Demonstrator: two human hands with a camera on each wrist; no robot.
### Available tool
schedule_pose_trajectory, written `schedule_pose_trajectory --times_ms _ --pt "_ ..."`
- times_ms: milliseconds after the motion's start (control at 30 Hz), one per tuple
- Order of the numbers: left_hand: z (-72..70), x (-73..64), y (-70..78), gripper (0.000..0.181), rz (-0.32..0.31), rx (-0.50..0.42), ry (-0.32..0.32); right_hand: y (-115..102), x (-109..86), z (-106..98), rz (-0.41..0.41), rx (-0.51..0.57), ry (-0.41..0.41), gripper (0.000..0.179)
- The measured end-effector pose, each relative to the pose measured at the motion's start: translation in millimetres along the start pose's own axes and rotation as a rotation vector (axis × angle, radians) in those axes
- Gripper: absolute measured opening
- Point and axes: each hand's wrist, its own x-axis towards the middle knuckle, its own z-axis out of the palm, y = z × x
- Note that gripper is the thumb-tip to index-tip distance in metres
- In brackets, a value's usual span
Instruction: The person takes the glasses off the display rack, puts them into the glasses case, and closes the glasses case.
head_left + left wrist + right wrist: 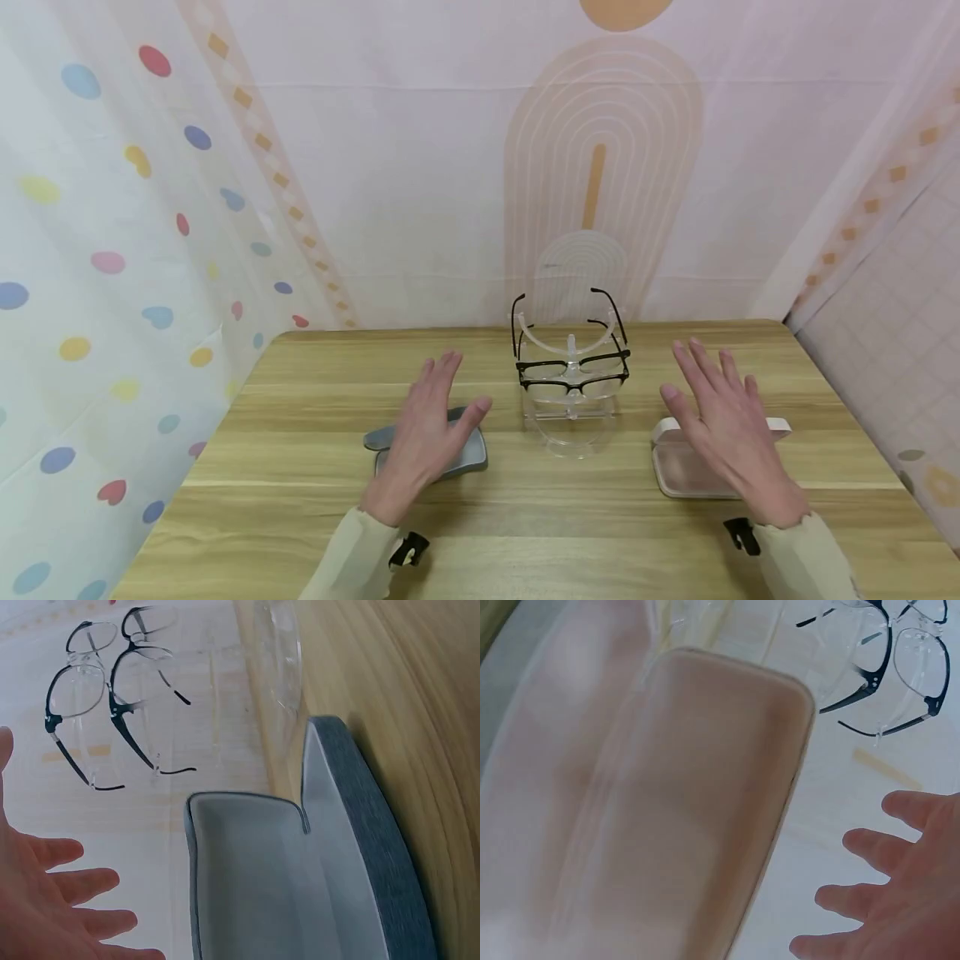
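Note:
My left hand hovers with straight, spread fingers over a grey-blue glasses case, whose lid stands open. On the right, my other hand is held the same way above an open white glasses case with a pinkish inside. Neither hand holds anything. Between them a clear display stand carries two pairs of black-framed glasses, an upper pair and a lower pair. Both wrist views show the inside of the nearby case, the grey lining and the pink lining, as bare.
Everything stands on a wood-grain table. A patterned curtain hangs right behind the table's back edge, and a dotted one hangs along the left side. Black straps sit at the wrists, by the pale sleeves.

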Motion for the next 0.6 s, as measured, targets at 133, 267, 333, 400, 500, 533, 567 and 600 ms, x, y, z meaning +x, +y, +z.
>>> schedule_pose_trajectory --times_ms 133,267,333,400,500,533,567,600 --pt "0.6 1.9 4.5 0.086 -0.008 -0.064 0.01 -4.1 2.2 0.6 -0.013 0.042 0.021 0.061" --pt "2.0 4.2 9.7 0.084 -0.021 -0.136 0.022 -7.5 4.1 1.2 -0.01 0.093 0.017 0.06" --pt "3.3 5.5 12.3 0.081 -0.032 -0.182 0.023 -9.0 5.0 1.7 -0.003 0.119 0.014 0.06" --pt "4.9 7.0 14.9 0.078 -0.043 -0.228 0.025 -10.4 5.8 2.6 0.003 0.145 0.017 0.06" --pt "7.3 9.5 18.2 0.072 -0.061 -0.298 0.025 -12.7 7.2 4.4 0.004 0.172 0.031 0.059" --pt "8.0 10.6 19.3 0.07 -0.063 -0.322 0.028 -13.5 7.6 4.9 0.005 0.181 0.037 0.059" --pt "8.7 11.7 20.4 0.068 -0.066 -0.345 0.031 -14.3 7.9 5.4 0.006 0.19 0.042 0.058" --pt "9.3 13.0 21.2 0.066 -0.07 -0.372 0.035 -14.6 8.4 5.8 0.005 0.201 0.046 0.058"
